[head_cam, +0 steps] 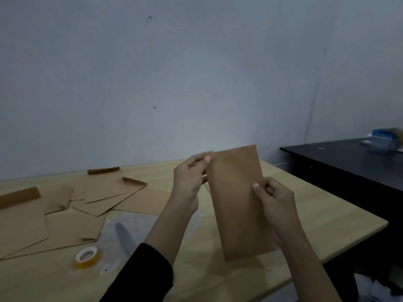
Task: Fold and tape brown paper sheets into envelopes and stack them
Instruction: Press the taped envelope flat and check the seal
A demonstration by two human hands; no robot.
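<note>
A blurred blue object, right of the envelope, is cut off. Fingers behind the envelope are hidden. The left hand pinches its upper left corner and the right hand its right edge, thumbs in front. It stands upright above the wooden table. Brown sheets and a tape roll lie to its left.
</note>
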